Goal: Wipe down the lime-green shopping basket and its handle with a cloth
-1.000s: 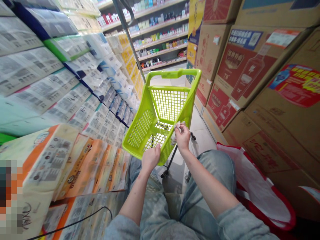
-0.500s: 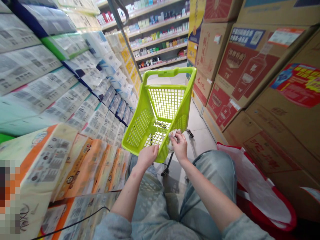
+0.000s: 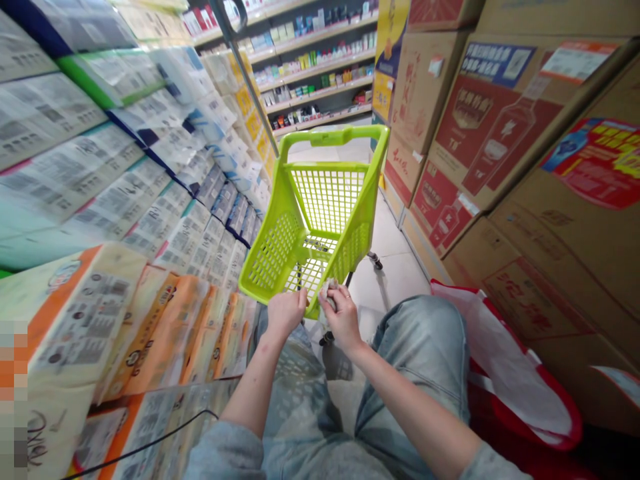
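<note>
A lime-green plastic shopping cart (image 3: 327,200) with a mesh basket stands in front of my knees, its handle at the far side. My left hand (image 3: 287,312) is closed on the near rim of the basket, thumb side up. Bunched in my right hand (image 3: 341,317) is a crumpled whitish cloth (image 3: 329,291), pressed against the outer side of the basket near its front right corner. A ring shows on one finger of that hand. The cart's basket holds nothing that I can see.
Packs of tissue paper (image 3: 175,220) are stacked along the left. Printed cardboard cartons (image 3: 490,133) rise on the right, above a red and white bag (image 3: 510,373) on the floor. Shelves of small goods (image 3: 315,60) stand at the back. A thin black cable (image 3: 165,433) runs at lower left.
My right hand has slid with the cloth down and left along the basket's outer side, towards the near corner. My left hand keeps hold of the rim; the view has shifted slightly.
</note>
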A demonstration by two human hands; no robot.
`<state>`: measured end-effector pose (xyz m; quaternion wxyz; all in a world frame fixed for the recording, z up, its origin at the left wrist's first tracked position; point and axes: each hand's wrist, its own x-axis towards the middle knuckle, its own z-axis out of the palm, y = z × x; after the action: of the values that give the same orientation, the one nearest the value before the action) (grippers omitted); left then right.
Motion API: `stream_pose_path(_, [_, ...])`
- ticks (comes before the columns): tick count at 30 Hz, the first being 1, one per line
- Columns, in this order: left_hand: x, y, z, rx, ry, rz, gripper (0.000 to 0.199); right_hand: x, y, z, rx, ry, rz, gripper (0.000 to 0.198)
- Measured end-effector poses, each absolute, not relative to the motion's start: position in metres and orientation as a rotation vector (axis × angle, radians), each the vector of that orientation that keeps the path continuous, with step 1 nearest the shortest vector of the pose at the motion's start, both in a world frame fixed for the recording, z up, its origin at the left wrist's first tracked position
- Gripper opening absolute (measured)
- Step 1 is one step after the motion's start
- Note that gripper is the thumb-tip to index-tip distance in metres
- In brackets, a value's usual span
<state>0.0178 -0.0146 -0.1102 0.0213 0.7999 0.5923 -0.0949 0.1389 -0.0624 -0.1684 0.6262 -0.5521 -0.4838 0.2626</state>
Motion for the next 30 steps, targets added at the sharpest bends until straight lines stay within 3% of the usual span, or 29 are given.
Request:
stream_pose_path(5, [0.021, -0.017, -0.113, 2.481, 1.85, -0.219, 0.058, 0.157, -0.036, -0.166, -1.271, -0.911, 0.672, 0.027])
stream_pose_path(10, [0.033, -0.018, -0.116, 2.472, 1.955, -0.191, 0.06, 0.169, -0.026, -0.16, -1.36, -0.96, 0.551, 0.012])
stream_pose_path(20, [0.042, -0.015, -0.114, 2.468, 1.943, -0.207, 0.045, 0.149, -0.06, -0.169, -1.292, -1.11, 0.538, 0.009])
stream_pose_path(30, [0.053, -0.009, -0.122, 2.361, 2.054, -0.136, 0.059, 0.172, -0.026, -0.16, -1.338, -1.075, 0.554, 0.009])
